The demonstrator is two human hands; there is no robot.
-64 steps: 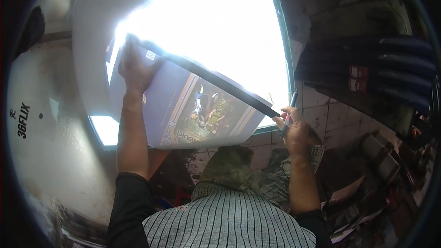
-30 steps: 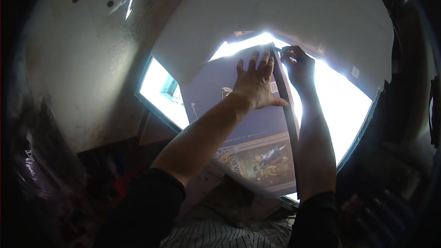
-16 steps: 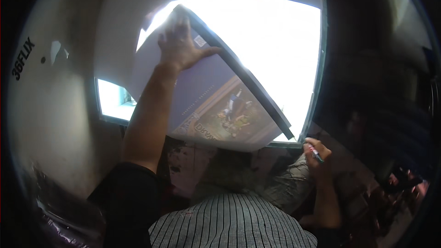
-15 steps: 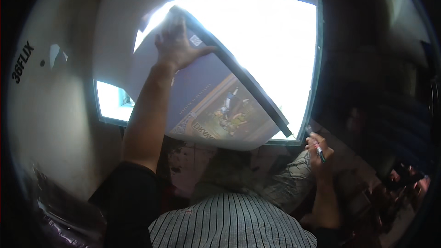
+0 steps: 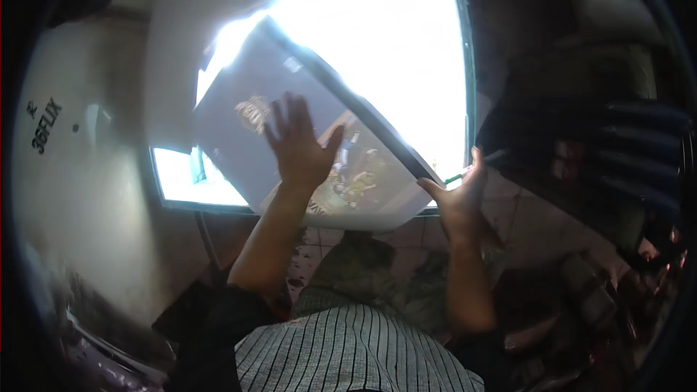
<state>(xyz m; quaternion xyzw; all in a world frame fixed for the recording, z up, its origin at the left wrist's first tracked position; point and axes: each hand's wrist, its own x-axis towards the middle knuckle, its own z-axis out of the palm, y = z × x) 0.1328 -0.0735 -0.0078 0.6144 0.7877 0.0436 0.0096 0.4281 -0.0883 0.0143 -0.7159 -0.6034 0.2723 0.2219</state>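
A large printed sheet [image 5: 232, 80], bluish grey with a coloured picture of figures, lies slanted over a brightly lit panel [image 5: 406, 43]. A dark strip [image 5: 363, 112] runs along the sheet's right edge. My left hand [image 5: 301, 149] rests on or just over the sheet's printed face, its fingers spread and nothing in them. At the sheet's lower right corner is my right hand [image 5: 463, 199], its thumb reaching to the end of the dark strip. A slim pen [image 5: 456, 177] with a green end is tucked in the right hand's fingers, partly hidden.
The lit panel has a dark green frame [image 5: 470, 80]. On the left stands a large pale sheet or board [image 5: 80, 196] with dark lettering. Dark blue folded or stacked material [image 5: 639, 138] is at the right. Jumbled objects [image 5: 588, 297] lie at the lower right, and floor tiles [image 5: 414, 236] show below.
My left hand has slid down from the sheet's upper corner toward its middle. My right hand has moved up and left with the pen to the sheet's lower right corner. The view has shifted slightly.
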